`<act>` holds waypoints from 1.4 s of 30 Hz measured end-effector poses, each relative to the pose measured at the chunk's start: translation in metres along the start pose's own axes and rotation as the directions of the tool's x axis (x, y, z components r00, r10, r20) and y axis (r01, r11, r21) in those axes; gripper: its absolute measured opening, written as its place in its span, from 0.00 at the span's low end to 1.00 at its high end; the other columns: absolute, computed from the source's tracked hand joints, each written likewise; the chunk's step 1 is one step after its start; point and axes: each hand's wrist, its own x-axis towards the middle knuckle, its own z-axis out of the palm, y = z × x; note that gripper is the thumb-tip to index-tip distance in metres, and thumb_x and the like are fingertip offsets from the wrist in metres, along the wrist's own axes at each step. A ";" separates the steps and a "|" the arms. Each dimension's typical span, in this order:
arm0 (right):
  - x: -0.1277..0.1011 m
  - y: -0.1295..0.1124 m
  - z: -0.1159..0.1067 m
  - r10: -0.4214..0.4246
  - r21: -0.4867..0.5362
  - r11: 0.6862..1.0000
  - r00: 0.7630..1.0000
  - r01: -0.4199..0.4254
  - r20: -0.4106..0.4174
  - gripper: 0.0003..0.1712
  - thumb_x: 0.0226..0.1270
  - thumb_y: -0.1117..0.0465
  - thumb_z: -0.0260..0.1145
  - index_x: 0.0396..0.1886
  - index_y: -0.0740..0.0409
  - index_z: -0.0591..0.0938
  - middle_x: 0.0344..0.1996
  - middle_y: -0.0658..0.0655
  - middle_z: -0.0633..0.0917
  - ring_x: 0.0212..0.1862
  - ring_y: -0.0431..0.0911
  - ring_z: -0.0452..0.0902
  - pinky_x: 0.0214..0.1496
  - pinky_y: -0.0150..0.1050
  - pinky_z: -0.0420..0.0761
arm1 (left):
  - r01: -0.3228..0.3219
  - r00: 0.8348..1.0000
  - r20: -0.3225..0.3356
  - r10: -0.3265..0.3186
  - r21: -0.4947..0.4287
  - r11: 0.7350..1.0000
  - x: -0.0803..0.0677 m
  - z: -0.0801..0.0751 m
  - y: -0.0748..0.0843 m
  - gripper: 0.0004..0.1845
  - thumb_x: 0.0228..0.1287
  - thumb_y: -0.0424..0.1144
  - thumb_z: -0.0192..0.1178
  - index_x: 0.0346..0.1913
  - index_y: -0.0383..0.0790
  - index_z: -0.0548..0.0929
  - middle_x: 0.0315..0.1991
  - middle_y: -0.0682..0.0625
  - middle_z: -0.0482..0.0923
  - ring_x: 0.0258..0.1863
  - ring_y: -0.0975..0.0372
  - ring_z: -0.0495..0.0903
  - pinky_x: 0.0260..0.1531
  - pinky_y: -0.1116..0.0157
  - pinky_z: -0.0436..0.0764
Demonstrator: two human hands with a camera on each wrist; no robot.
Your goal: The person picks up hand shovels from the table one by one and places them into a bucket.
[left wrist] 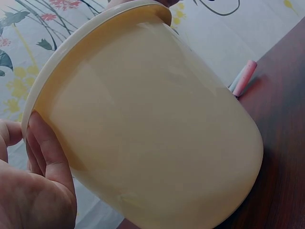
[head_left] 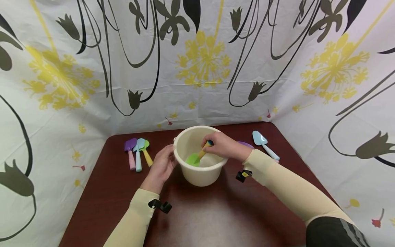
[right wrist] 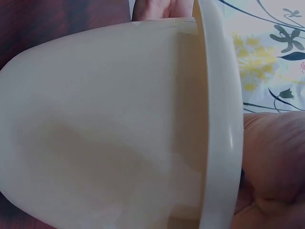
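A cream plastic bucket stands upright on the dark table. At its left side my left hand grips the rim; in the left wrist view, fingers of this left hand lie against the outer wall just under the lip. My right hand reaches over the bucket's right side and holds a toy shovel by its yellow handle. The green blade points down inside the bucket. In the right wrist view, the bucket wall hides the shovel, and part of my right hand shows beyond the rim.
Left of the bucket lie toy shovels: a purple one with pink handle, a light blue one, and a green one with yellow handle. Another light blue shovel lies right. A purple piece shows behind my right wrist. Patterned cloth encloses the table.
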 end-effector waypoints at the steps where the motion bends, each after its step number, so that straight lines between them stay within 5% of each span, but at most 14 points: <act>1: 0.001 0.000 0.000 -0.002 -0.003 1.000 1.000 0.002 0.001 0.06 0.73 0.62 0.76 0.46 0.53 0.93 0.29 0.44 0.85 0.32 0.40 0.75 0.41 0.37 0.77 | 0.000 1.000 0.000 0.000 0.001 1.000 0.000 0.000 0.000 0.11 0.86 0.36 0.59 0.60 0.34 0.85 0.52 0.44 0.84 0.48 0.58 0.83 0.43 0.68 0.87; 23: 0.008 -0.003 0.001 -0.043 -0.035 0.998 0.996 0.045 0.076 0.05 0.71 0.64 0.77 0.43 0.60 0.92 0.30 0.46 0.86 0.30 0.38 0.73 0.38 0.35 0.75 | -0.008 1.000 0.004 0.008 0.011 1.000 -0.001 -0.001 0.000 0.08 0.86 0.37 0.59 0.54 0.38 0.86 0.49 0.46 0.84 0.45 0.60 0.83 0.41 0.69 0.87; 30: 0.007 -0.002 0.001 -0.064 -0.148 0.986 0.992 0.080 0.109 0.04 0.67 0.67 0.78 0.40 0.61 0.92 0.36 0.50 0.90 0.36 0.41 0.78 0.45 0.37 0.81 | -0.003 1.000 -0.003 0.003 0.018 1.000 -0.001 0.000 0.000 0.09 0.86 0.36 0.59 0.57 0.36 0.85 0.51 0.44 0.84 0.46 0.59 0.82 0.42 0.69 0.87; 42: 0.011 -0.005 0.002 -0.056 -0.338 0.929 0.961 0.150 0.272 0.08 0.61 0.66 0.82 0.30 0.56 0.88 0.25 0.46 0.81 0.32 0.42 0.72 0.41 0.36 0.76 | -0.007 1.000 -0.010 0.007 0.017 1.000 0.001 0.000 -0.001 0.08 0.85 0.36 0.60 0.54 0.38 0.87 0.49 0.46 0.84 0.45 0.59 0.83 0.40 0.69 0.86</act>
